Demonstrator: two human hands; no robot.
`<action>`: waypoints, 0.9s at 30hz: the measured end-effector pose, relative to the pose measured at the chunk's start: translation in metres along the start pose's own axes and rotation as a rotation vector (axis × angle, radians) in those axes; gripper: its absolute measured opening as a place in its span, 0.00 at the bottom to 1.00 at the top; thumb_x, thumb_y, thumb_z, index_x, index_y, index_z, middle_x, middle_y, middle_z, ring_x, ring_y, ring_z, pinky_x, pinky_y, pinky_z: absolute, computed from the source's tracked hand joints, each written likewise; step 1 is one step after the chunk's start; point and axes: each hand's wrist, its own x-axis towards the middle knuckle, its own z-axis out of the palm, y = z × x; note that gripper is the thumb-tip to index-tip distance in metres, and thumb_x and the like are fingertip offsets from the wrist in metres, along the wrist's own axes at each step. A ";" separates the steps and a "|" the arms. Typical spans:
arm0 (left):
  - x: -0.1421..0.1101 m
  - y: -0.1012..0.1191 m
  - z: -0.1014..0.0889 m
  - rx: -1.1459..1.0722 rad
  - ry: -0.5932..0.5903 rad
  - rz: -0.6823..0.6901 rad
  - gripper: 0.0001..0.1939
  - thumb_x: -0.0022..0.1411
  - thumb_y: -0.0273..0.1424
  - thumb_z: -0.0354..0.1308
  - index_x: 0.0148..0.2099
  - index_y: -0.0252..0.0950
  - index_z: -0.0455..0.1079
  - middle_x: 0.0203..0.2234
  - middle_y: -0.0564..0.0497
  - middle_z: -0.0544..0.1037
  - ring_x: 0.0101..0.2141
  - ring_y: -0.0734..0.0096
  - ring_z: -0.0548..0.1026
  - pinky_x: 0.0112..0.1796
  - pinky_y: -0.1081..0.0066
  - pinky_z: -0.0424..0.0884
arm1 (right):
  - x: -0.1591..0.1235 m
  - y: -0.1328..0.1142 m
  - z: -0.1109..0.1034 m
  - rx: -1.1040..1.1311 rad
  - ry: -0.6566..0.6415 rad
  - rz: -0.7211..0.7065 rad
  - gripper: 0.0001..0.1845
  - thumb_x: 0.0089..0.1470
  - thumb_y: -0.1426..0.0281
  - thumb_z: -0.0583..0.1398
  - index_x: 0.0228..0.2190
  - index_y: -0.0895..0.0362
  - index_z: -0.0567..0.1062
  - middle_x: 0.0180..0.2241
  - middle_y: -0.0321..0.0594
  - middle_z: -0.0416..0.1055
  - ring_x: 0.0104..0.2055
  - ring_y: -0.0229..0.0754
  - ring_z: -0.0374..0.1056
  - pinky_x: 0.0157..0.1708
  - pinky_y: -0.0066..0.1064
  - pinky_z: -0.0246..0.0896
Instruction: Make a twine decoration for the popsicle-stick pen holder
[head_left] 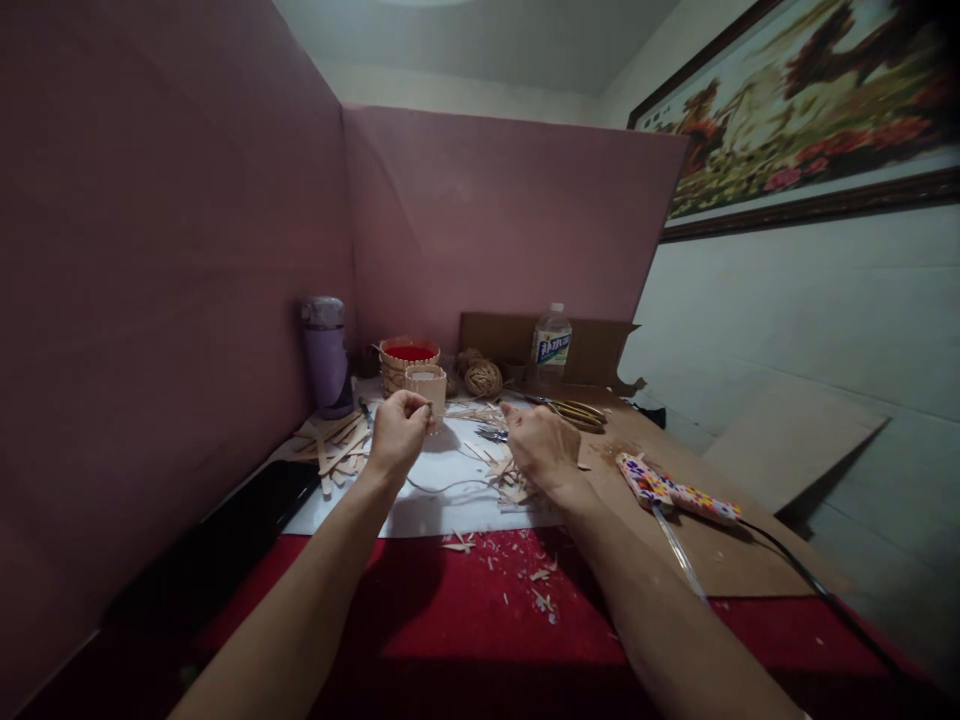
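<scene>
My left hand (401,428) is closed in a pinch beside a small cup-shaped holder (427,385) of pale wooden sticks. What sits between its fingertips is too small to make out. My right hand (544,440) is closed too, above a pile of cut wooden pieces (514,485); its fingers hide whatever they hold. Just left of it, the tips of a metal tool (491,434) show. A thin cord (450,490) curves over the white paper (442,515) between my forearms. Behind the small holder stands a larger stick-sided basket (394,370) with a red inside.
Loose craft sticks (341,450) lie left, near a purple bottle (327,360) and a black flat object (247,510). Behind are a twine ball (482,378) and clear bottle (552,345). Gold-handled scissors (581,411) and a corded, flower-patterned glue gun (675,490) lie right on cardboard (750,560).
</scene>
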 end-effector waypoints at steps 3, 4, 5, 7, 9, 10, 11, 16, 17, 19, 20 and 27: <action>0.002 -0.002 0.000 0.213 0.122 0.177 0.00 0.45 0.25 0.53 0.25 0.34 0.64 0.17 0.53 0.68 0.21 0.76 0.66 0.22 0.76 0.57 | 0.007 0.005 -0.010 -0.293 0.300 0.140 0.20 0.53 0.61 0.53 0.29 0.64 0.76 0.38 0.59 0.66 0.44 0.57 0.59 0.41 0.45 0.49; 0.001 -0.002 0.000 0.216 0.107 0.164 0.00 0.45 0.25 0.54 0.25 0.34 0.64 0.17 0.53 0.68 0.21 0.76 0.65 0.22 0.76 0.57 | 0.008 0.005 -0.012 -0.288 0.352 0.100 0.19 0.53 0.63 0.53 0.31 0.65 0.76 0.42 0.59 0.65 0.46 0.57 0.58 0.44 0.46 0.48; -0.001 -0.001 0.001 0.178 0.055 0.109 0.01 0.46 0.26 0.54 0.25 0.34 0.64 0.17 0.54 0.68 0.19 0.77 0.64 0.21 0.77 0.55 | 0.008 0.003 -0.012 -0.225 0.372 0.032 0.17 0.53 0.64 0.53 0.31 0.65 0.75 0.43 0.59 0.64 0.47 0.56 0.57 0.45 0.46 0.48; -0.006 0.002 0.004 0.018 -0.131 -0.059 0.04 0.46 0.28 0.56 0.26 0.34 0.63 0.16 0.55 0.68 0.15 0.80 0.60 0.17 0.78 0.51 | 0.008 -0.004 -0.009 0.025 0.316 -0.131 0.15 0.54 0.68 0.51 0.30 0.63 0.75 0.43 0.54 0.65 0.47 0.49 0.59 0.47 0.41 0.51; -0.012 0.006 0.006 -0.148 -0.317 -0.174 0.08 0.45 0.31 0.58 0.27 0.34 0.62 0.16 0.56 0.68 0.13 0.83 0.56 0.15 0.79 0.46 | 0.005 -0.012 -0.001 0.344 0.132 -0.251 0.15 0.55 0.69 0.49 0.29 0.60 0.74 0.39 0.48 0.68 0.42 0.43 0.62 0.44 0.35 0.55; -0.014 0.008 0.007 -0.206 -0.378 -0.194 0.10 0.45 0.31 0.59 0.28 0.34 0.61 0.17 0.56 0.68 0.13 0.84 0.56 0.15 0.79 0.45 | 0.002 -0.016 0.004 0.481 0.007 -0.269 0.15 0.55 0.69 0.49 0.28 0.60 0.73 0.35 0.45 0.69 0.39 0.41 0.64 0.41 0.33 0.57; -0.015 0.009 0.008 -0.241 -0.410 -0.198 0.11 0.45 0.32 0.60 0.28 0.33 0.61 0.16 0.56 0.68 0.13 0.85 0.55 0.15 0.80 0.45 | 0.000 -0.019 0.009 0.597 -0.122 -0.254 0.15 0.56 0.67 0.48 0.27 0.59 0.72 0.31 0.43 0.69 0.35 0.39 0.64 0.36 0.31 0.59; -0.015 0.009 0.008 -0.241 -0.401 -0.183 0.12 0.45 0.32 0.61 0.27 0.32 0.61 0.15 0.55 0.68 0.12 0.86 0.56 0.14 0.81 0.45 | -0.007 -0.024 0.023 0.961 -0.440 -0.002 0.13 0.53 0.64 0.49 0.25 0.59 0.67 0.20 0.35 0.64 0.18 0.31 0.56 0.18 0.24 0.50; -0.015 0.009 0.008 -0.239 -0.403 -0.180 0.12 0.45 0.32 0.61 0.27 0.32 0.61 0.15 0.55 0.68 0.12 0.86 0.57 0.14 0.81 0.46 | -0.007 -0.024 0.023 0.969 -0.442 0.021 0.12 0.51 0.65 0.50 0.24 0.59 0.67 0.20 0.34 0.64 0.17 0.31 0.54 0.17 0.24 0.48; -0.014 0.008 0.008 -0.233 -0.408 -0.184 0.12 0.44 0.32 0.61 0.27 0.32 0.61 0.15 0.55 0.68 0.12 0.86 0.57 0.14 0.81 0.46 | -0.006 -0.022 0.022 0.938 -0.428 0.022 0.10 0.50 0.67 0.52 0.23 0.59 0.67 0.19 0.34 0.64 0.18 0.30 0.53 0.17 0.23 0.46; -0.014 0.007 0.008 -0.224 -0.404 -0.190 0.12 0.44 0.32 0.61 0.28 0.32 0.62 0.15 0.55 0.68 0.12 0.86 0.56 0.14 0.81 0.46 | -0.005 -0.022 0.022 0.912 -0.421 0.013 0.10 0.49 0.67 0.52 0.22 0.59 0.68 0.18 0.34 0.63 0.18 0.30 0.53 0.17 0.23 0.46; -0.017 0.008 0.009 -0.117 -0.360 -0.117 0.11 0.43 0.32 0.61 0.28 0.31 0.64 0.14 0.56 0.67 0.12 0.85 0.56 0.12 0.81 0.46 | -0.006 -0.024 0.017 0.800 -0.301 -0.054 0.09 0.43 0.67 0.58 0.19 0.59 0.68 0.16 0.32 0.61 0.20 0.31 0.54 0.20 0.24 0.47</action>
